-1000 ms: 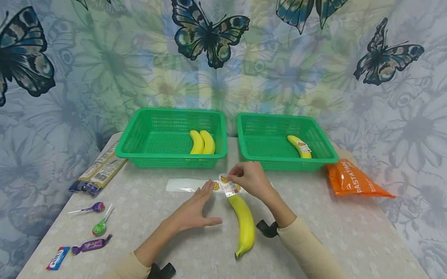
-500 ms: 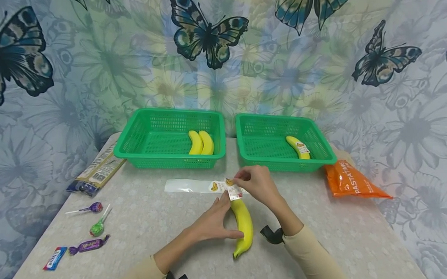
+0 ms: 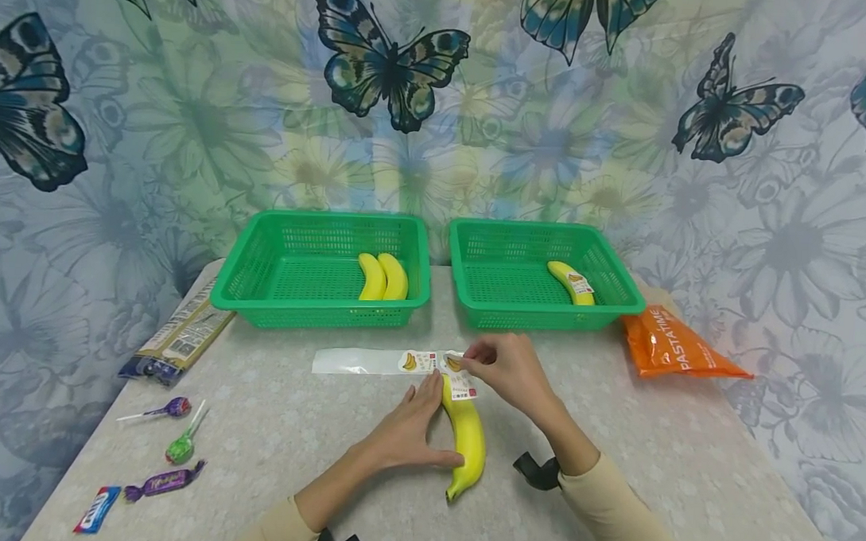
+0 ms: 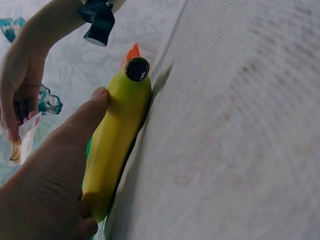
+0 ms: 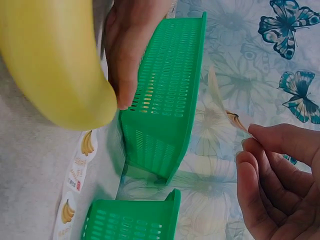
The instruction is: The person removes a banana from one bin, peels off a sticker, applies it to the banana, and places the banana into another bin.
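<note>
A yellow banana (image 3: 472, 439) lies on the table, its dark-tipped end nearest me. My left hand (image 3: 406, 435) rests along its left side; the thumb (image 4: 92, 112) touches the banana near the dark tip, and the straight fingers lie by its far end. Between thumb and forefinger my right hand (image 3: 511, 373) pinches a white sticker (image 3: 462, 390) with a banana print. In the head view the sticker overlaps the banana's far end; in the right wrist view it stands up from the fingertips. Behind it lies a clear backing strip (image 3: 358, 362) with more banana stickers.
Two bananas (image 3: 394, 277) lie in the left green basket (image 3: 317, 314). One labelled banana (image 3: 563, 273) is in the right green basket (image 3: 546, 317). An orange packet (image 3: 677, 347) stands right, a pasta bag (image 3: 183, 333) left. Lollipops (image 3: 181, 449) and wrapped sweets (image 3: 164, 482) lie front left.
My left hand has moved right, from beside the backing strip onto the banana. My right hand has lifted the sticker off the strip and brought it slightly right and toward me.
</note>
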`<control>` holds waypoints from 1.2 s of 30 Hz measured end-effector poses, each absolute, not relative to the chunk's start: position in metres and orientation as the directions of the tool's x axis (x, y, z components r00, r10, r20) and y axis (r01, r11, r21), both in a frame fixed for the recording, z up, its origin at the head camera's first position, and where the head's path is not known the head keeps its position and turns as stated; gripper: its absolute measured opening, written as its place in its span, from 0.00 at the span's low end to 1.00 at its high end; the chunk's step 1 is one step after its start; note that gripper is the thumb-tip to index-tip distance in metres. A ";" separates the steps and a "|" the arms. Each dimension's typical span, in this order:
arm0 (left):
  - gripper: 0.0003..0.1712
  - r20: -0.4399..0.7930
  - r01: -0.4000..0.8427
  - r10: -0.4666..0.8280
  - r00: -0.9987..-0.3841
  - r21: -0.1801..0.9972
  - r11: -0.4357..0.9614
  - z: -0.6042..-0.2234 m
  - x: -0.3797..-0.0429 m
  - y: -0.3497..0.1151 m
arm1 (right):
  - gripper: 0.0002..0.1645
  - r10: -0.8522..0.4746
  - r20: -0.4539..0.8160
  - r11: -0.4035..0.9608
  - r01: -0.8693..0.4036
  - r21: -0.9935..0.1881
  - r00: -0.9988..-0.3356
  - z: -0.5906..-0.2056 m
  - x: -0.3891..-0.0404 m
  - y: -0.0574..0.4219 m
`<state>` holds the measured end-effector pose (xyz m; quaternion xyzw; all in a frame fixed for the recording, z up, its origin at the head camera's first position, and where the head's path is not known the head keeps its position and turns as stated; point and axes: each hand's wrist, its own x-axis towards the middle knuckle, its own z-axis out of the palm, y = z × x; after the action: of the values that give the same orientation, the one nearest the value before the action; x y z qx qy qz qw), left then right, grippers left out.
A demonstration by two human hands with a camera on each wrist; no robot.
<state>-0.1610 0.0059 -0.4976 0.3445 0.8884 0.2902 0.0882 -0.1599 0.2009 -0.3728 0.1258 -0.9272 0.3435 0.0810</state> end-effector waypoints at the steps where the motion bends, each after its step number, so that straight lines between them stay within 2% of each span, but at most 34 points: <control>1: 0.74 0.039 0.556 0.661 -0.749 0.578 0.597 -0.498 -0.161 0.006 | 0.04 -0.180 0.236 0.729 -0.291 -0.620 -0.955 -0.373 -0.159 0.201; 9: 0.74 0.030 0.555 0.661 -0.750 0.572 0.604 -0.498 -0.161 0.006 | 0.06 -0.206 0.218 0.725 -0.299 -0.620 -0.954 -0.387 -0.155 0.204; 19: 0.72 0.037 0.567 0.662 -0.748 0.554 0.610 -0.499 -0.161 0.005 | 0.08 -0.209 0.111 0.740 -0.231 -0.632 -0.972 -0.403 -0.147 0.209; 36: 0.71 0.011 0.522 0.649 -0.761 0.604 0.602 -0.498 -0.160 0.003 | 0.08 -0.188 0.028 0.745 -0.161 -0.648 -0.982 -0.422 -0.144 0.216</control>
<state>-0.1600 0.0030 -0.4981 0.3296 0.8887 0.3009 0.1053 -0.1436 0.2160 -0.4218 0.0933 -0.9338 0.3448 -0.0197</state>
